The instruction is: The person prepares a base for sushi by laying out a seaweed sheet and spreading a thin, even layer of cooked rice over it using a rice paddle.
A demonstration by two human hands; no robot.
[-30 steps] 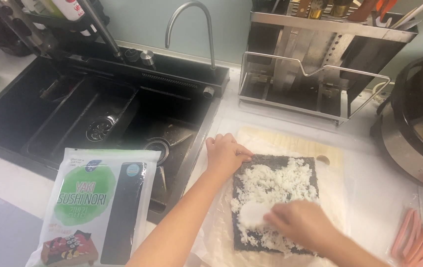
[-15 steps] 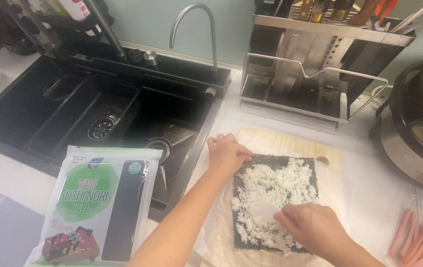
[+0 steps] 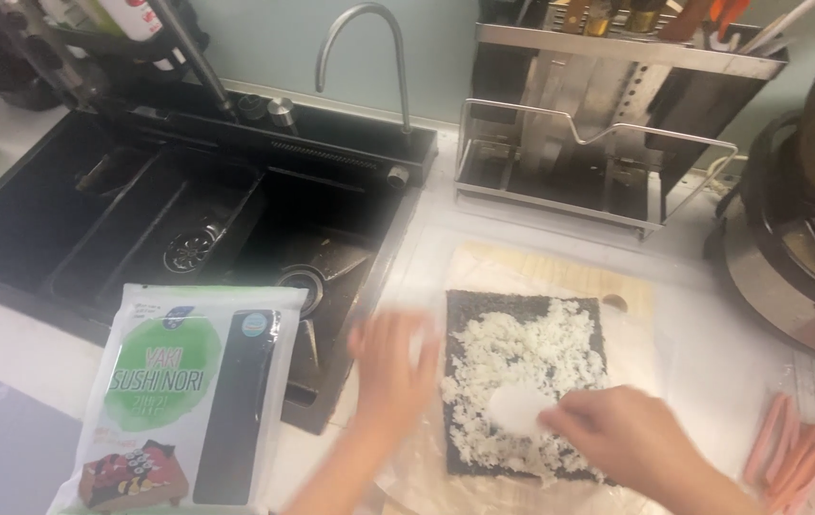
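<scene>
In the lower middle of the frame, a dark seaweed sheet [image 3: 522, 381] lay flat on a pale bamboo mat [image 3: 560, 272] covered with clear film. White cooked rice [image 3: 522, 353] was spread over most of the sheet, but a dark strip along the top edge was bare.

The right hand [image 3: 636, 443], at the lower right, was closed around a white rice paddle [image 3: 519, 408] and pressed its flat end onto the rice. The left hand [image 3: 393, 367] was blurred at the left edge of the sheet. Its fingers looked spread and it seemed to hold nothing, but I cannot tell this for sure.

The sheet looked very thin and brittle, and probably it gets soft and tears easily where wet rice lies on it. The rice looked sticky and soft, so light pressure would suit it. A good place to steady the sheet would be its bare edge.

To the left stood a green and white seaweed package [image 3: 179, 401] beside the black sink [image 3: 188, 219]. Pink strips [image 3: 803, 453] lay at the lower right.
</scene>
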